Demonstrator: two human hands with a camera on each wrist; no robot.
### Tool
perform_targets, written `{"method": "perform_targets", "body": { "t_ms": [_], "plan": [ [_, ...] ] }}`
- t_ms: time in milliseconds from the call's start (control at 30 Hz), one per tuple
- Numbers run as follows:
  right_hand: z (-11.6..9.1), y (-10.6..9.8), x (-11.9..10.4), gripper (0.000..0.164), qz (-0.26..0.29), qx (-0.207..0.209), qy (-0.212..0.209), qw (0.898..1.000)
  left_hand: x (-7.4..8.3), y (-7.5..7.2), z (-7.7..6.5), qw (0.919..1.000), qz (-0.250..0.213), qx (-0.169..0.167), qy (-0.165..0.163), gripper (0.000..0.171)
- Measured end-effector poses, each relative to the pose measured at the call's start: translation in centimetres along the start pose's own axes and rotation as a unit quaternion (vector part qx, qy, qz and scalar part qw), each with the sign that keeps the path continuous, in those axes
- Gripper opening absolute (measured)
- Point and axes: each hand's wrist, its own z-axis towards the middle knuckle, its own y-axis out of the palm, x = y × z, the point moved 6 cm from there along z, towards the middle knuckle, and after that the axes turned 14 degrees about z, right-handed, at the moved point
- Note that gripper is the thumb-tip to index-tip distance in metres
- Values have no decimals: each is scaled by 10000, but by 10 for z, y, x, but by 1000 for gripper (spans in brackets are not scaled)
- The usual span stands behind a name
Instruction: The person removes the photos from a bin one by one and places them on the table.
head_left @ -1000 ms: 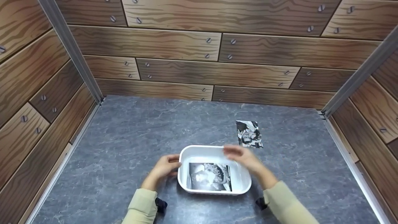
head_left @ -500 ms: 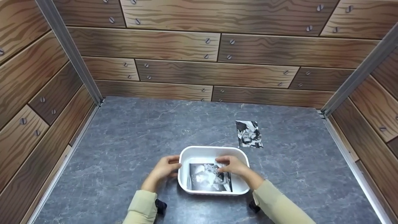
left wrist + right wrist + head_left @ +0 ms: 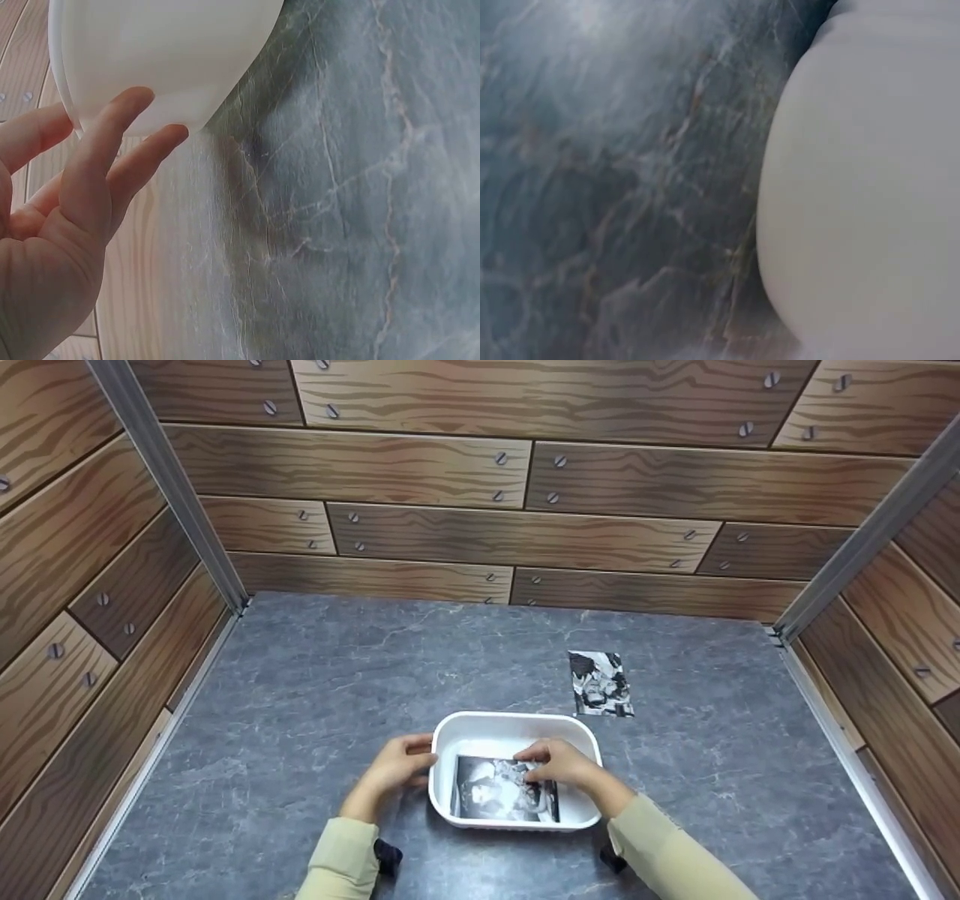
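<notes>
A white tub (image 3: 517, 729) on a gray table (image 3: 337, 667), a black-and-white print (image 3: 487, 801) lying in it.
The left hand (image 3: 394, 765), fingers spread, touches the tub's left end and rim. The right hand (image 3: 566, 766) is inside, thumb and forefinger apart at the print; whether they pinch it cannot be told. A second print (image 3: 601, 684) lies flat on the table, just beyond the tub's far right corner.

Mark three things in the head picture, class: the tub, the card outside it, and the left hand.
Tub (image 3: 495, 732): head view, on its far inner wall.
Outside card (image 3: 602, 684): head view, mid-face.
Left hand (image 3: 394, 765): head view, middle of the hand.
</notes>
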Motion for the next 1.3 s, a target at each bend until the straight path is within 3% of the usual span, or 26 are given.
{"method": "perform_targets", "body": {
  "t_ms": [233, 433, 700, 833, 933, 1067, 1200, 1300],
  "plan": [
    [-2, -4, -6, 34, 76, 201, -50, 9998, 0, -2, -1, 9999, 107, 62, -106, 47],
    [-3, -7, -9, 32, 13, 466, 163, 9988, 1, -3, -2, 9999, 91, 62, -30, 47],
    [-7, -14, -16, 30, 721, 474, 45, 9963, -1, -4, -3, 10000, 42, 46, -48, 47],
    [-10, -37, -22, 35, 1319, 988, 129, 9862, -1, -3, -3, 9999, 117, 12, -28, 47],
    [-13, -66, -24, 35, 1962, 1688, 298, 9655, 0, -3, -3, 9999, 120, -22, -2, 48],
    [-23, -117, -16, 24, 2956, 2687, 231, 9164, 1, -2, -3, 10000, 24, -51, -10, 47],
    [-36, -165, 10, 34, 3974, 3328, 114, 8551, 1, 0, -2, 9999, -27, -28, -135, 46],
    [-49, -191, 33, 38, 4706, 3765, 246, 7976, 0, 1, -1, 9998, -27, -34, -196, 46]
  ]
}}
